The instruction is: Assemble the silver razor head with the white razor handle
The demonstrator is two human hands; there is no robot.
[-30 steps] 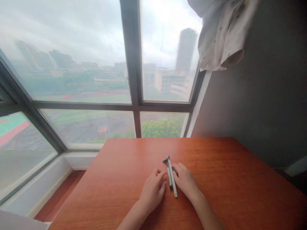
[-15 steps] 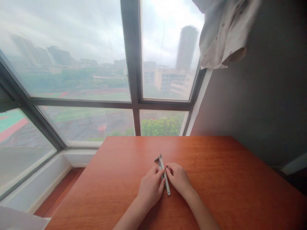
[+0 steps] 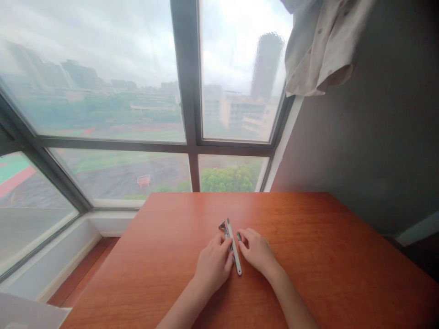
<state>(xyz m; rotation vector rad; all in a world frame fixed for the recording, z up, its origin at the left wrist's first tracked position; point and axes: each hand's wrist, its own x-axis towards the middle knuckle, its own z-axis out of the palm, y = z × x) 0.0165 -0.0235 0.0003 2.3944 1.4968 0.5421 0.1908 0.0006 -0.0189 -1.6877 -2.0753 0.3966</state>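
Near the middle of the table, a slim white stick (image 3: 234, 255) lies slanted, with a darker far tip and a small hole at its near end. Close along its left side is what looks like a razor (image 3: 222, 225), with a dark, silvery crosswise head; its handle is partly hidden by my fingers. My left hand (image 3: 213, 261) is closed on the razor's handle, its fingertips touching the white stick. To the right, and apart from the stick, my right hand (image 3: 258, 251) pinches a small greenish thing (image 3: 239, 236), mostly covered by the fingers and too small to name.
The reddish-brown wooden table (image 3: 343, 256) spreads around both hands. Beyond its far edge stand large windows with dark frames (image 3: 195, 146). A light garment (image 3: 318, 50) hangs at the upper right before a grey wall (image 3: 384, 128). A pale ledge (image 3: 68, 256) runs along the left.
My right hand has drawn slightly away from the white stick, opening a gap, and the greenish thing in its fingers now shows more. My left hand keeps its hold; the whole view has shifted slightly.
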